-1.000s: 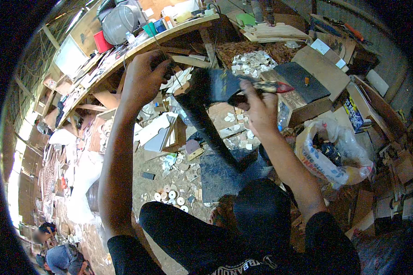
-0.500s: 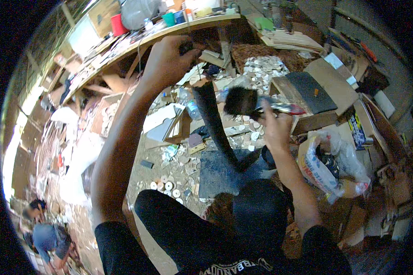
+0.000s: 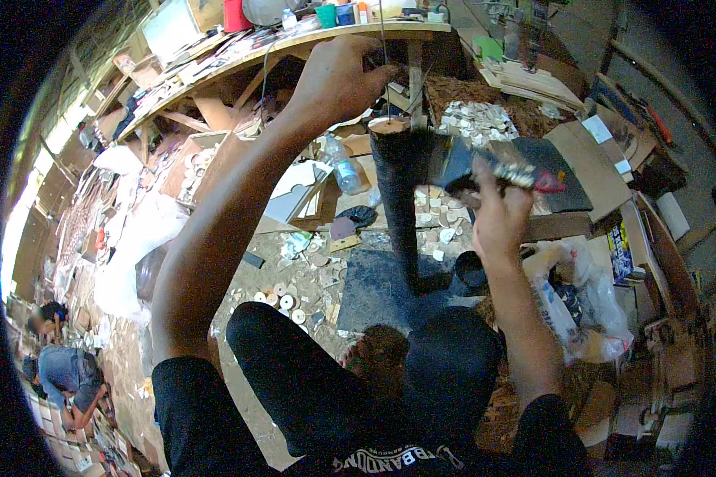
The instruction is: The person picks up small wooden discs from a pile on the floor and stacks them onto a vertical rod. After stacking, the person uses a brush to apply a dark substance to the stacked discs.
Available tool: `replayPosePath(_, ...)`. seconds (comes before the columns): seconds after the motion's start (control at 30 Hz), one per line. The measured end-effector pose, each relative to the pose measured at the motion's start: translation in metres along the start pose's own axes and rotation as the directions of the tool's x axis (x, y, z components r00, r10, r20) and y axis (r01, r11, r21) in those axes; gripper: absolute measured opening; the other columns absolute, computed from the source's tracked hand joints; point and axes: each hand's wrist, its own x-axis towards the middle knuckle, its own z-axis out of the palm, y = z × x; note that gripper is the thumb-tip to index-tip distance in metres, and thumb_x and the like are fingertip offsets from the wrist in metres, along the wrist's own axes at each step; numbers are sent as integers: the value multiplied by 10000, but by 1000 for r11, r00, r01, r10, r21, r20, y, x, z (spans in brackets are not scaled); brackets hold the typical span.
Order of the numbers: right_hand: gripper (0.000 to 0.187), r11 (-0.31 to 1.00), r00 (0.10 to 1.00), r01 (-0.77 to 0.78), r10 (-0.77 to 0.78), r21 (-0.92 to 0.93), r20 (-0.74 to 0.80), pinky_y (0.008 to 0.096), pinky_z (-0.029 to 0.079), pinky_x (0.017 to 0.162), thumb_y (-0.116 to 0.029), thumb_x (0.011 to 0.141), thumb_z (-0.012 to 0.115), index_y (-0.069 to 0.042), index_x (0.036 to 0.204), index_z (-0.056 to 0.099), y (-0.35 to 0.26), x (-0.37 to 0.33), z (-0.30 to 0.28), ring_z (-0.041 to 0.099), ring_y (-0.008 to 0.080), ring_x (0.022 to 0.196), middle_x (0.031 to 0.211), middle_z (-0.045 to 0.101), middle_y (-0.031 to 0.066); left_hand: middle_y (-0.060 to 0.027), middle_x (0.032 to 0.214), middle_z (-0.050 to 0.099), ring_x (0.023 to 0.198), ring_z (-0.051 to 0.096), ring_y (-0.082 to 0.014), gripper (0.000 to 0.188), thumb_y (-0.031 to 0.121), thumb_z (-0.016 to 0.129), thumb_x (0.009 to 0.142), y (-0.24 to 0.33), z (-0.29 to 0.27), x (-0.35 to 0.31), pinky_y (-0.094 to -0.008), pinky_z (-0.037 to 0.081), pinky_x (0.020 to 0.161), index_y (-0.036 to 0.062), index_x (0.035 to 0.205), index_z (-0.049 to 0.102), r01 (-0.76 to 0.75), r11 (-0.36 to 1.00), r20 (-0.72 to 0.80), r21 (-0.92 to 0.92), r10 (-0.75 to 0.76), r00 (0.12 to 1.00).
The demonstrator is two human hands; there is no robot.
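Observation:
A long dark piece (image 3: 398,207) hangs upright in front of me, with a bare wooden top end and a bend at its bottom. A thin wire (image 3: 388,107) rises from that end. My left hand (image 3: 344,78) is closed in a pinch on the wire, above the piece. My right hand (image 3: 501,211) grips a wide paintbrush (image 3: 459,168). Its dark bristles, blurred by motion, meet or overlap the piece's upper right side; contact is hard to tell. A dark cup (image 3: 471,272) stands beside the bent lower end, near my right forearm.
A dark sheet (image 3: 366,294) lies on the littered ground. Several pale discs (image 3: 286,302) lie left of it. A cluttered bench (image 3: 326,40) spans the back. A plastic bag (image 3: 605,294) and cardboard (image 3: 585,163) are at right. Another person (image 3: 68,370) crouches far left.
The paintbrush has swung left to the upper part of the dark piece, from a spot apart from it. The piece now hangs straighter. The whole view has shifted slightly.

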Motion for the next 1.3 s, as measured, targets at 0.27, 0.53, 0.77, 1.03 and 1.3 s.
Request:
replayPosePath(0.27, 200, 998, 999, 2, -4, -58, -42, 342, 597, 638, -79, 887, 619, 13, 1060, 578, 11, -23, -9, 633, 162, 801, 975, 627, 85, -208, 804, 661, 753, 649, -369, 297, 285, 687, 768, 5, 3, -3, -433, 515, 733, 26, 913, 696, 6, 1000, -83, -16, -8, 997)
replayPosePath(0.53, 137, 977, 998, 48, -41, 208, -39, 306, 568, 579, -132, 879, 650, 1, 889, 622, 15, -13, -24, 614, 131, 706, 893, 629, 78, -214, 793, 655, 752, 646, -373, 291, 288, 684, 771, 9, 11, 3, -447, 514, 725, 27, 900, 697, -41, 999, -108, 26, 44, 993)
replayPosePath(0.77, 289, 898, 1000, 4, -8, -441, -6, 327, 490, 801, -142, 853, 688, 43, 1042, 570, 31, -32, -14, 593, 188, 880, 1003, 623, 96, -210, 810, 658, 775, 648, -370, 275, 271, 678, 772, 11, 14, 4, -452, 515, 742, 38, 918, 694, -4, 999, -74, 40, 7, 997)
replayPosePath(1.03, 261, 975, 980, 167, -180, -149, -85, 260, 547, 647, -126, 881, 639, -6, 1101, 567, 18, 3, -18, 616, 133, 831, 1017, 622, 68, -204, 852, 662, 811, 647, -371, 279, 268, 679, 776, 9, 16, 3, -451, 514, 764, 69, 970, 688, -18, 1000, -129, -12, 16, 991)
replayPosePath(1.3, 530, 694, 963, -184, 269, -696, 14, 449, 456, 841, -268, 820, 705, 47, 1182, 478, 217, -82, -103, 607, 305, 920, 1069, 607, 192, -195, 892, 665, 833, 642, -373, 289, 248, 674, 773, -1, 23, -2, -445, 510, 782, 73, 1003, 682, -39, 998, -156, -40, 32, 987)
